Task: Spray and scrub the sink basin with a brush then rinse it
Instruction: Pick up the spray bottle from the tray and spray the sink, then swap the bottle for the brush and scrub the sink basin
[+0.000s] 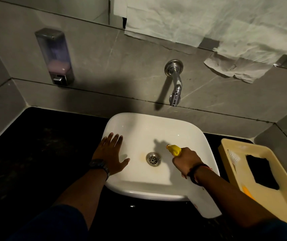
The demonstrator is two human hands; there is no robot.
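Note:
A white square sink basin (pixel 139 129) sits on a black counter, with a metal drain (pixel 153 159) at its middle and a faint yellowish stain beside the drain. My right hand (pixel 187 161) grips a white spray bottle (pixel 203 204) with a yellow nozzle (pixel 174 149), which points into the basin above the drain. My left hand (pixel 111 153) lies flat with fingers spread on the basin's left rim. A chrome tap (pixel 175 86) juts from the wall over the basin. A brush (pixel 234 158) with white bristles lies in the yellow tray at the right.
A pale yellow tray (pixel 268 202) stands on the counter right of the sink, holding a black scouring pad (pixel 261 172). A soap dispenser (pixel 55 56) hangs on the grey wall at left. Crumpled paper (pixel 208 23) covers the mirror above.

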